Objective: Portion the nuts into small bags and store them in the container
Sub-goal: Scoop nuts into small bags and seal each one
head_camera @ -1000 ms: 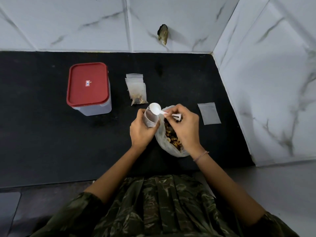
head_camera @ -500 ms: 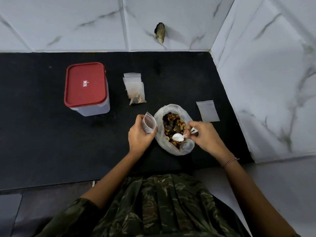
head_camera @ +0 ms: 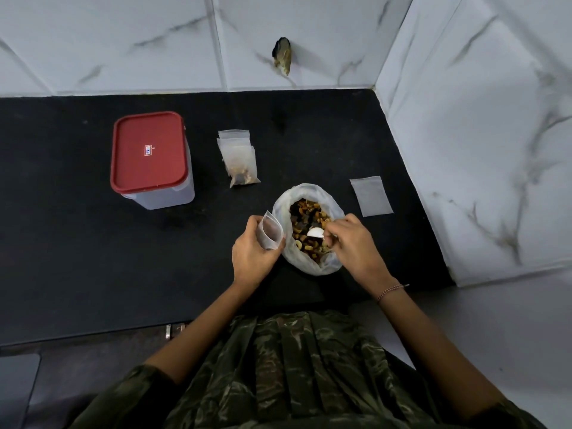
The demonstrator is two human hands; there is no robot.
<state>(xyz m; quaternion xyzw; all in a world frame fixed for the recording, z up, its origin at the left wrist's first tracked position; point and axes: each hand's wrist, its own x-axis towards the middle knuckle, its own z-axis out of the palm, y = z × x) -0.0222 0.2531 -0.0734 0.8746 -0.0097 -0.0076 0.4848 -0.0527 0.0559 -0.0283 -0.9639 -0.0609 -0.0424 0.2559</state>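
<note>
A large clear bag of mixed nuts stands open on the black counter. My right hand pinches the handle of a small white scoop whose bowl dips into the nuts. Just left of the big bag, my left hand grips a small clear zip bag, held upright with its mouth open. Filled small bags lie stacked farther back. The container with a red lid stands closed at the left.
One empty small bag lies flat to the right of the nut bag, near the marble side wall. A tiled back wall borders the counter. My camouflage-patterned clothing fills the bottom of the view.
My right hand carried the scoop from the small bag's mouth over to the nut bag and pushed its bowl into the nuts. My left hand kept holding the small bag.
</note>
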